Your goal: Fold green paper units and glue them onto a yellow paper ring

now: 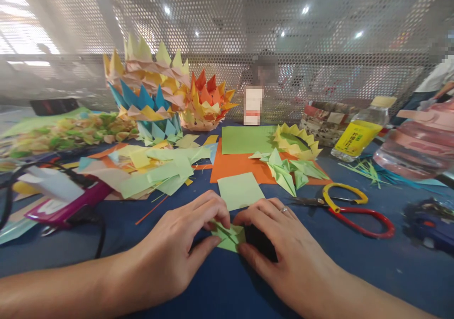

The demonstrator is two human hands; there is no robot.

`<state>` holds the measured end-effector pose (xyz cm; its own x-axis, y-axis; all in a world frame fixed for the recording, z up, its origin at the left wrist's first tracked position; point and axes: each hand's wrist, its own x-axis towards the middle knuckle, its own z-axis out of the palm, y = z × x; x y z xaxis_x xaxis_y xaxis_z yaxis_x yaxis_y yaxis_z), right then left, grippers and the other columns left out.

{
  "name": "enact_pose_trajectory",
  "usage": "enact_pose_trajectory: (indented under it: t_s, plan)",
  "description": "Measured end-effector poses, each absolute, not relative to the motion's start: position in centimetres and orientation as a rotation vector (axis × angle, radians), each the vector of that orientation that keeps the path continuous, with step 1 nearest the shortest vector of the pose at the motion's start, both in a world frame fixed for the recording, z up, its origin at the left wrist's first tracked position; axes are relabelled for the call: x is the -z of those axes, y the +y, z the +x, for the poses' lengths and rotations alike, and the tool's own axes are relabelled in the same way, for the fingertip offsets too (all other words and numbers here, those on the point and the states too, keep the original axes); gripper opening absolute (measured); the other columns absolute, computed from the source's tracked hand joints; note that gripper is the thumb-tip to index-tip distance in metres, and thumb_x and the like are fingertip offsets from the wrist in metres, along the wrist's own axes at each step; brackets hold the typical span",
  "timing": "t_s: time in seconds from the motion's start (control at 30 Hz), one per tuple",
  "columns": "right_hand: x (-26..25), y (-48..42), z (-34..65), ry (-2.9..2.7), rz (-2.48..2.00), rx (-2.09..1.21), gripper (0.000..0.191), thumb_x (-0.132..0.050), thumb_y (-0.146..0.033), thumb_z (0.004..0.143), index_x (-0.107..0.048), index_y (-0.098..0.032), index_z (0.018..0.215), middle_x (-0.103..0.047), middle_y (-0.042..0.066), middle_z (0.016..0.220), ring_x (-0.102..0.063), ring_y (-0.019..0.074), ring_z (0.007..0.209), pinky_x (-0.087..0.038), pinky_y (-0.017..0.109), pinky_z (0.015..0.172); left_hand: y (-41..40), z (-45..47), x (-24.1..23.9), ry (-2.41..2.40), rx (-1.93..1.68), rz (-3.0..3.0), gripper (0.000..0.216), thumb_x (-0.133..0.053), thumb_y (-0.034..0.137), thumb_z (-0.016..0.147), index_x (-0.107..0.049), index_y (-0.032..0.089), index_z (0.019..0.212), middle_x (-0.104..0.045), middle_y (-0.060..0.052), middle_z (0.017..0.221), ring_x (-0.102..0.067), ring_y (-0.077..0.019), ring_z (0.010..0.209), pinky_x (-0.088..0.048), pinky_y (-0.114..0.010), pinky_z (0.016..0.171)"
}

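Purple device (67, 204) laid on bench (213, 290), left; paper scraps (177, 167) heaped just beside. Folded paper (230, 239), green, held between both hands at near middle: left edge pinched by left hand (180, 231), right edge gripped by right hand (283, 243). Green square (241, 190) laid flat just beyond. Scissors (354, 210) placed right of right hand; bottle (358, 137), jug (422, 144) set farther back.

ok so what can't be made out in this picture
All in the head view:
Folded paper: partly hidden by the left fingers and right fingers.
Jug: its right side is cut off by the right edge.
Bottle label: fine print too small and blurred.
Blue item: too blurred to identify.
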<state>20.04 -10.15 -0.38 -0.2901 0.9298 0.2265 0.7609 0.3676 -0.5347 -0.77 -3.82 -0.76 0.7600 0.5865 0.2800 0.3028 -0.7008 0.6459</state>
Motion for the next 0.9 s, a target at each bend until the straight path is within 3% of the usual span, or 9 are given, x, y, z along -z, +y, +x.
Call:
enact_pose_trajectory:
  t_s: [0.2,0.4,0.57,0.73,0.9]
  plan:
    - [0.2,-10.0,20.0,-2.155,-1.415,-0.418,0.015,-0.062,-0.012,0.085,-0.066,-0.027,0.087,-0.059,0.000,0.091,-0.053,0.0193,0.091,-0.043,0.037,0.080,-4.3,-1.4,0.8,0.635,-0.645,2.472,0.030,-0.044,0.001,0.088,-0.051,0.023,0.106,-0.054,-0.003,0.108,-0.056,-0.0149,0.096,-0.046,-0.027,0.084]
    - [0.6,-10.0,20.0,-2.172,-1.399,-0.365,0.013,-0.061,-0.015,0.087,-0.067,-0.027,0.086,-0.059,0.000,0.091,-0.054,0.0186,0.091,-0.043,0.036,0.078,-4.6,-1.9,1.2,0.380,-0.626,2.737,0.040,-0.038,-0.001,0.088,-0.056,0.020,0.116,-0.062,-0.007,0.114,-0.062,-0.0166,0.099,-0.053,-0.023,0.079]
    - [0.6,-10.0,20.1,-2.181,-1.384,-0.376,0.015,-0.059,-0.016,0.088,-0.067,-0.028,0.088,-0.059,0.000,0.092,-0.054,0.0182,0.090,-0.044,0.036,0.079,-4.9,-2.0,1.2,0.361,-0.629,2.792,0.037,-0.036,0.000,0.086,-0.057,0.017,0.111,-0.066,-0.008,0.105,-0.066,-0.0175,0.092,-0.056,-0.024,0.078]
    - [0.6,-9.9,20.3,-2.136,-1.421,-0.384,0.017,-0.051,-0.016,0.092,-0.061,-0.025,0.103,-0.060,0.003,0.101,-0.055,0.0196,0.094,-0.045,0.041,0.086,-5.1,-2.1,1.3,0.371,-0.725,2.821,0.030,-0.036,0.003,0.087,-0.057,0.018,0.102,-0.068,-0.007,0.100,-0.066,-0.0162,0.079,-0.056,-0.023,0.071]
    - [0.5,-10.0,20.4,-2.133,-1.473,-0.392,0.016,-0.044,-0.015,0.094,-0.058,-0.023,0.097,-0.060,0.005,0.102,-0.053,0.0223,0.096,-0.044,0.045,0.086,-5.2,-2.0,1.0,0.311,-0.794,2.835,0.031,-0.035,0.001,0.086,-0.058,0.016,0.101,-0.068,-0.009,0.095,-0.065,-0.0178,0.075,-0.055,-0.026,0.067]
